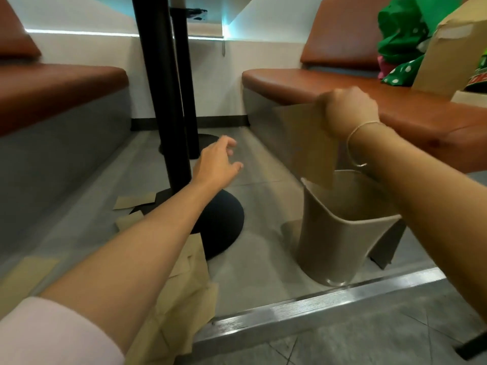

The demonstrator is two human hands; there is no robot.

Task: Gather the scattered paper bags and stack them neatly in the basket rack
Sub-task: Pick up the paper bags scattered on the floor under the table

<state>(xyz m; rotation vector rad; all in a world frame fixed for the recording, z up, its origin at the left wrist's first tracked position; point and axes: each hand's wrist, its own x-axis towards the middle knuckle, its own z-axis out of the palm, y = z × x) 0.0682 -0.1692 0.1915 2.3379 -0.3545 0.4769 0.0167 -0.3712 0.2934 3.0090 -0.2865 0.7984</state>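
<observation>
Right hand (347, 111) grips flat paper bag (308, 143) by top edge, lower corner dipping into beige basket (329, 248) on floor; left hand (216, 162) empty, fingers spread, blurred; loose bags (134, 204) by table base (224, 222), partly hidden under left arm; basket contents unclear.
</observation>
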